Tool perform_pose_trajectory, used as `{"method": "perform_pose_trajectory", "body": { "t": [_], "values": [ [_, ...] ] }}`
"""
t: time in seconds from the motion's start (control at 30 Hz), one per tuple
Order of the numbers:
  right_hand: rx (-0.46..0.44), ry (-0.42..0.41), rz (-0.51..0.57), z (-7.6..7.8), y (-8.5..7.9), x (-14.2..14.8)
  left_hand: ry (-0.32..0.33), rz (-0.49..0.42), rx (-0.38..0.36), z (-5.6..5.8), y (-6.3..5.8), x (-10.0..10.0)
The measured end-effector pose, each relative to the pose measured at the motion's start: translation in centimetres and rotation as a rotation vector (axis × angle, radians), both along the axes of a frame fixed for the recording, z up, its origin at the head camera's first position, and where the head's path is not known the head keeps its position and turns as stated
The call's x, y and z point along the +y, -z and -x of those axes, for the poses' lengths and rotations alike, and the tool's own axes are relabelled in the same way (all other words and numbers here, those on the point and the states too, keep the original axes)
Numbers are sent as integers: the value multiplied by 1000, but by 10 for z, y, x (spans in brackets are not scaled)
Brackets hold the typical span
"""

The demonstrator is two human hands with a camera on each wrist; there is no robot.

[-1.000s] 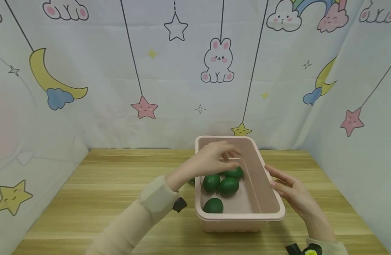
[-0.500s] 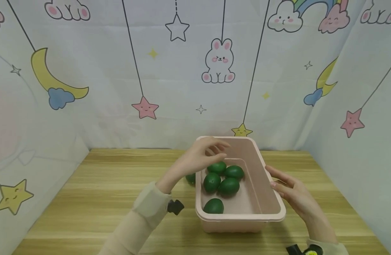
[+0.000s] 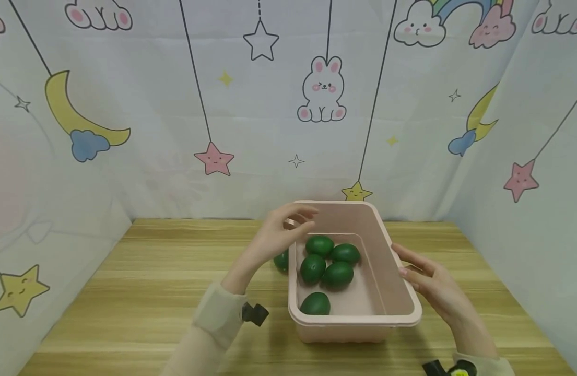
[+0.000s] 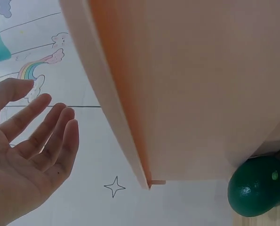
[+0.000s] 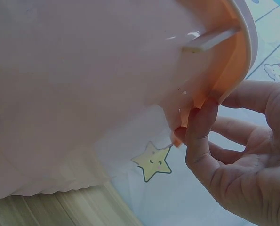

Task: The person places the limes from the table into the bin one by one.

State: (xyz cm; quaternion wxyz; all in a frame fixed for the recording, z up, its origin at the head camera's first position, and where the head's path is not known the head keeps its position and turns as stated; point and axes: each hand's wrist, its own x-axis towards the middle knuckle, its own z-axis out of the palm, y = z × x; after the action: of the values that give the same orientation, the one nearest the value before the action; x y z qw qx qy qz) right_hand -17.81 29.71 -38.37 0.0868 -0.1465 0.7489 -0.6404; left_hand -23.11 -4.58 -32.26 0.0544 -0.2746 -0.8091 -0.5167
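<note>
A pale pink plastic bin (image 3: 354, 319) stands on the wooden table, holding several smooth dark green avocados, among them one avocado (image 3: 315, 304) near its front left corner. Another avocado (image 4: 258, 186) lies outside, beside the bin's left wall; in the head view the bin partly hides it. My left hand (image 3: 281, 232) hovers over the bin's left rim with fingers loosely bent and nothing in it; the left wrist view shows its palm bare. On the other side, my right hand (image 5: 238, 146) holds the bin's right rim between thumb and fingers.
The wooden table (image 3: 175, 287) stretches out on both sides of the bin. Behind it and at both sides hang white cloths (image 3: 260, 115) printed with stars, moons and rabbits. The bin's far end is close to the back cloth.
My left hand has moved left, from above the avocados to the bin's left rim, uncovering the avocados at the back. The right hand and the bin stay where they were.
</note>
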Motion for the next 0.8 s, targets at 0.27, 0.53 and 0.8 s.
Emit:
{"method": "perform_pose_trajectory", "body": {
  "t": [0.27, 0.53, 0.8],
  "values": [
    [3, -2, 7, 0, 0, 0, -79, -76, -14, 1, 10, -13],
    [0, -6, 10, 0, 0, 0, -143, -95, -17, 4, 22, -22],
    [-5, -6, 11, 0, 1, 0, -181, -158, -78, 7, 35, -29]
  ]
}}
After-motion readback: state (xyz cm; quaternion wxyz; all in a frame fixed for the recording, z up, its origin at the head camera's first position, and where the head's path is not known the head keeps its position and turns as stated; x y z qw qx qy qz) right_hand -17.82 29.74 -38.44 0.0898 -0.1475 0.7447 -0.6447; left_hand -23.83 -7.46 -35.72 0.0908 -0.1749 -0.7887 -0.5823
